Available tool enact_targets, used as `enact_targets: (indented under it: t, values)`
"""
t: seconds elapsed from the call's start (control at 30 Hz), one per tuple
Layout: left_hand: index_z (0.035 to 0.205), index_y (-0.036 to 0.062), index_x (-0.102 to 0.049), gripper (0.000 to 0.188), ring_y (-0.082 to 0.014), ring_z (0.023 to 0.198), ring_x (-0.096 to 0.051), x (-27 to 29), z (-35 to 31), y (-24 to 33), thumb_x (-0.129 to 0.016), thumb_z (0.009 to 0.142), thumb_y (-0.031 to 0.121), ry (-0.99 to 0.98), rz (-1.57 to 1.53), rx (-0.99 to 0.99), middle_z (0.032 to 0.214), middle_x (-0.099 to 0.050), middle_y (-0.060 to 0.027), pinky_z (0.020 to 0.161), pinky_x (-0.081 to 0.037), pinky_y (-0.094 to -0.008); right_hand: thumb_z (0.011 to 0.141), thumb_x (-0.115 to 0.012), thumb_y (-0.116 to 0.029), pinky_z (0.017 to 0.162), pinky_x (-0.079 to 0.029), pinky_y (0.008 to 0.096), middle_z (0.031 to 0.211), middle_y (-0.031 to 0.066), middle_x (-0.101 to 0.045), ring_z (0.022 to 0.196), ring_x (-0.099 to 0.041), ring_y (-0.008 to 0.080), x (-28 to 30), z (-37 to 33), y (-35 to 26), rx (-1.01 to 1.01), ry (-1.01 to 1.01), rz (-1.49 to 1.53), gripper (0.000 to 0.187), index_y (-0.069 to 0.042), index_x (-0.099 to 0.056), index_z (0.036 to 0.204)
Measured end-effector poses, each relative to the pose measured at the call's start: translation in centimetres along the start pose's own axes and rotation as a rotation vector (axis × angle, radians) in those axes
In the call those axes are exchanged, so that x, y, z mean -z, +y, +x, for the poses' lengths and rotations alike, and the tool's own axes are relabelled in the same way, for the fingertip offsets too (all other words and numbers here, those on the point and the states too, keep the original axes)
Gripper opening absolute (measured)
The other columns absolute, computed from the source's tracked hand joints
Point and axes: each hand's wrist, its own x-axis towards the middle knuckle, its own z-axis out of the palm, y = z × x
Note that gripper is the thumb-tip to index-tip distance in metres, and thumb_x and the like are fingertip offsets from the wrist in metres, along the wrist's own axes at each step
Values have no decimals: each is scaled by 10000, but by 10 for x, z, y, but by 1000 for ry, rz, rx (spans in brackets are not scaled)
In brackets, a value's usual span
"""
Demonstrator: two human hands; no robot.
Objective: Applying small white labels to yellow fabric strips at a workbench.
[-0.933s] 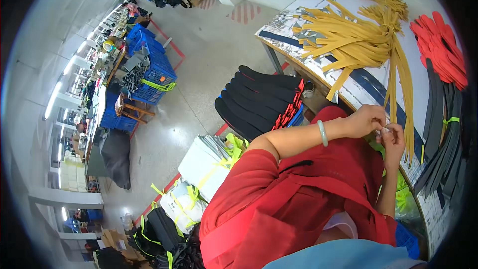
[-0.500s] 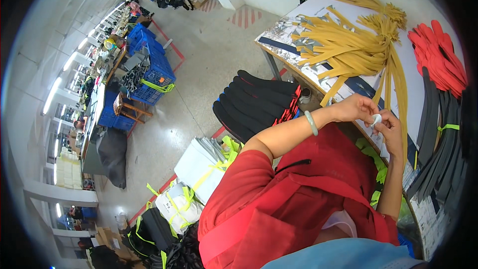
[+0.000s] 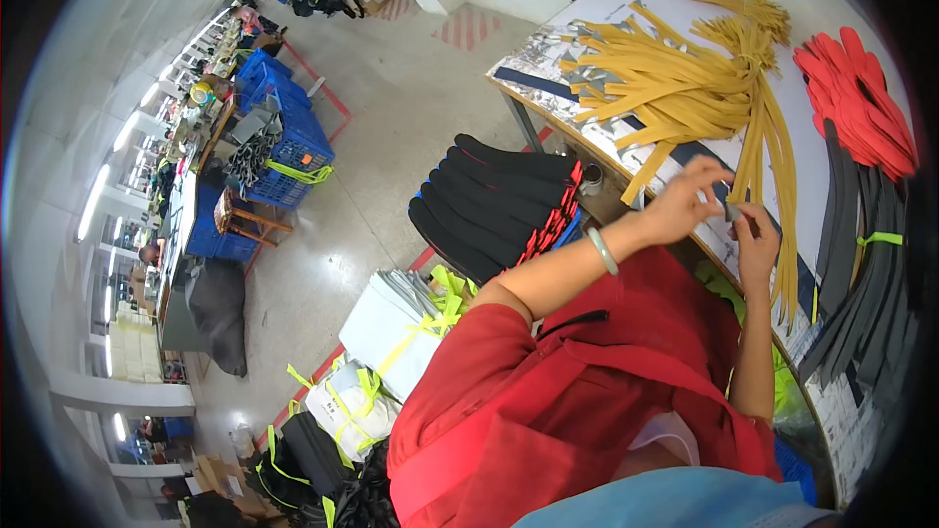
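My left hand [image 3: 685, 199], with a pale green bangle [image 3: 603, 251] on its wrist, is raised over the near edge of the table. Its fingers are bent but spread apart and slightly blurred, with nothing visible in them. Beside it, my right hand [image 3: 758, 242] pinches a small greyish piece [image 3: 732, 213] between thumb and fingers; its exact kind is too small to make out. Just beyond both hands, a tied bundle of mustard-yellow straps [image 3: 685, 98] spreads across the table.
On the table [image 3: 548, 49] lie red straps [image 3: 853, 103] and dark grey straps [image 3: 866, 274] at the right. Black padded strips with red ends [image 3: 499, 200] are stacked left of the table. White bundles [image 3: 386, 323] tied with neon tape stand nearer, and blue crates [image 3: 293, 152] farther left.
A small white loop was pinched between both hands. Now my left hand has come away up and to the left with its fingers spread, while my right hand keeps a small greyish piece.
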Motion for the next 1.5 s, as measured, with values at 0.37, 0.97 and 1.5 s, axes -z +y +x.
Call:
enact_targets:
  t: [0.37,0.97,1.5]
  values:
    - [817,-6,-613,33,-203,638,-576,26,9,-10,-644,813,4,-160,266,49,713,-569,-94,600,-459,-300,913,-626,-229,569,-436,207,693,-10,-568,627,-543,54,-17,7,-51,-219,-120,211,186,-52,-600,863]
    - [948,35,-681,103,-192,775,-632,37,-72,-68,-631,860,55,-236,445,287,881,-670,-90,738,-503,-297,803,-697,-222,759,-466,391,958,97,-599,899,-589,319,80,-96,52,-264,-2,-810,207,-80,-593,913]
    - [993,5,-634,189,-321,863,-619,-86,7,-42,-634,804,-5,-488,74,-148,937,-630,-156,759,-494,-348,783,-684,-63,747,-481,299,867,68,-617,822,-613,187,57,-63,-26,-103,97,-385,188,-40,-580,937]
